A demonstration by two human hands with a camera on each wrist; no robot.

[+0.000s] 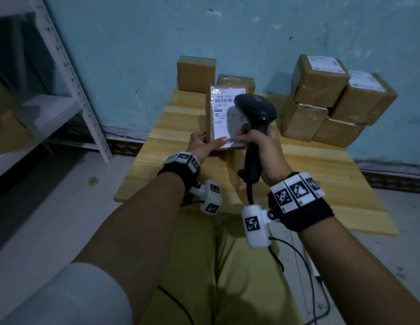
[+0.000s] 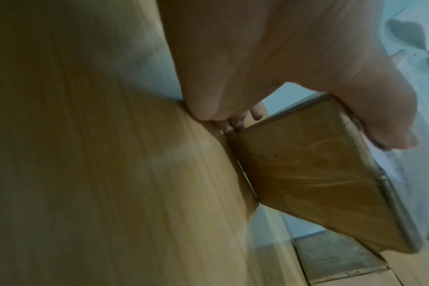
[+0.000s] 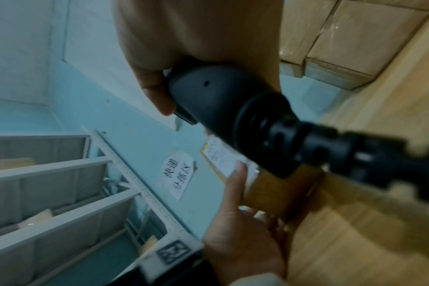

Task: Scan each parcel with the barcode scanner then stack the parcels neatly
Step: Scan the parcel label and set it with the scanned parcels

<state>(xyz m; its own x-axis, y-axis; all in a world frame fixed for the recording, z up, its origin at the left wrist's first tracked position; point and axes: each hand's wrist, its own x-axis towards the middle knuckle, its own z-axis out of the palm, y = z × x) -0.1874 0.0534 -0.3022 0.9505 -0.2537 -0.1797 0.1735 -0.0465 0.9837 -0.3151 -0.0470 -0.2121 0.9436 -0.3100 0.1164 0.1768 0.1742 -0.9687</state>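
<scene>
Left hand (image 1: 202, 146) has a labelled parcel (image 1: 224, 118) gripped at its near end, thumb on the label, tilted up above the middle of the wooden bench (image 1: 321, 174); right hand (image 1: 266, 151) is wrapped round the handle of the black barcode scanner (image 1: 256, 113), its head over the label. Four boxed parcels (image 1: 333, 97) are stacked at about 2 o'clock; two more boxes (image 1: 197, 73) sit at 12 against the wall.
</scene>
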